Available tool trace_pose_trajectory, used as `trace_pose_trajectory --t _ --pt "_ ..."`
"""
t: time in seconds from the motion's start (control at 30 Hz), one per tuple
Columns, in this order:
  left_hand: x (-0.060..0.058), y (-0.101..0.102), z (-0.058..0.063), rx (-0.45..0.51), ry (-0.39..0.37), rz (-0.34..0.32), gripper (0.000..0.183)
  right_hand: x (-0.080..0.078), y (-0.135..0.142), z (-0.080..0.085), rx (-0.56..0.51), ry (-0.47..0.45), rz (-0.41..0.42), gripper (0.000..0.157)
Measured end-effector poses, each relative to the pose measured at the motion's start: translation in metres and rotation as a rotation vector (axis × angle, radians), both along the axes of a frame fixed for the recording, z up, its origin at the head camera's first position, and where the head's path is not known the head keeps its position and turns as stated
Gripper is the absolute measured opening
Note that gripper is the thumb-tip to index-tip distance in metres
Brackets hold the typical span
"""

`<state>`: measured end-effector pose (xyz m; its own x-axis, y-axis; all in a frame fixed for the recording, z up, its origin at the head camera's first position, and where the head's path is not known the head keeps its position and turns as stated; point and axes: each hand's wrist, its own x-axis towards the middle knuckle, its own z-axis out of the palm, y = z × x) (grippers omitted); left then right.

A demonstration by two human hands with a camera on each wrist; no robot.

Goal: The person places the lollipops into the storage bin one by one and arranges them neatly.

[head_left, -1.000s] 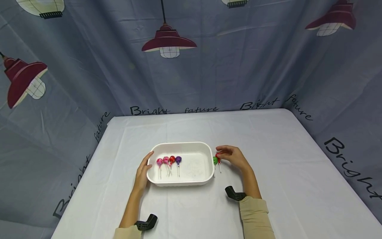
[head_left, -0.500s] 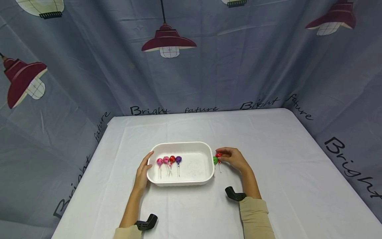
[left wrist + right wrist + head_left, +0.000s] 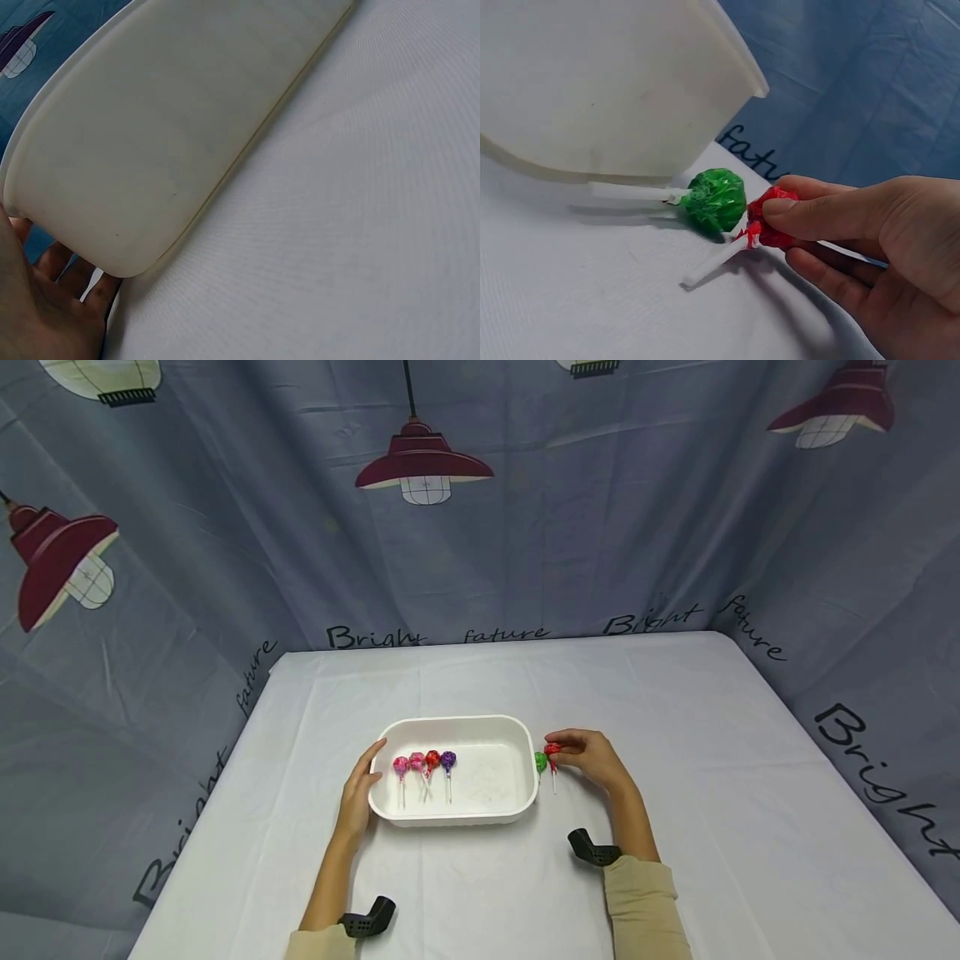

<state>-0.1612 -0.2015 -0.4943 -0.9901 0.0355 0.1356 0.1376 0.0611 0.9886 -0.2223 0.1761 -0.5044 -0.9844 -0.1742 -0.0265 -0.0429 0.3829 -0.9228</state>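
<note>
A white plastic tray (image 3: 491, 772) stands on the table, and my left hand (image 3: 358, 797) grips its left end at the rim. In the left wrist view the fingers (image 3: 96, 294) of that hand lie against the tray's end wall. Just beyond the tray's right end, my right hand (image 3: 597, 762) pinches a red lollipop (image 3: 775, 217) by its wrapped head, the white stick pointing down and away from the palm. Beside it a green lollipop (image 3: 716, 199) lies close to the tray's outer wall, its stick towards the tray. The two candy heads sit nearly side by side.
Inside the tray, towards its left, lie two pink lollipops (image 3: 401, 766), a red-orange lollipop (image 3: 432, 760) and a purple lollipop (image 3: 448, 761) in a row. A white cloth covers the table (image 3: 480, 893). Behind it hangs a grey-blue curtain (image 3: 525, 552) printed with lamps.
My right hand has shifted slightly to the right with the red lollipop, a little farther from the green one. The left hand and the tray have stayed in place.
</note>
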Motion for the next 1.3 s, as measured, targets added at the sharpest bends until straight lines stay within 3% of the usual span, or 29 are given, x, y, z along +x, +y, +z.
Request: trace_pose_trajectory --t 0.37,0.63,0.83,0.93,1.17,1.3 --pt "-0.002 -0.003 -0.004 0.001 0.038 -0.006 0.050 0.006 0.005 0.030 -0.099 0.057 0.002 0.039" --pt "-0.012 -0.010 -0.028 0.005 0.036 0.008 0.051 0.013 0.001 0.059 -0.171 0.107 0.022 0.041" --pt "-0.014 -0.010 -0.032 -0.001 0.058 0.024 0.050 0.012 -0.007 0.079 -0.208 0.150 0.073 0.036" --pt "-0.013 -0.010 -0.031 -0.005 0.050 0.026 0.051 0.015 -0.018 0.096 -0.218 0.174 0.118 0.033" --pt "-0.001 -0.002 -0.002 -0.016 -0.002 0.003 0.050 0.004 -0.041 0.092 -0.217 0.189 0.169 0.032" --pt "-0.002 -0.002 -0.002 -0.018 -0.001 0.000 0.050 0.009 -0.057 0.104 -0.195 0.168 0.200 0.030"
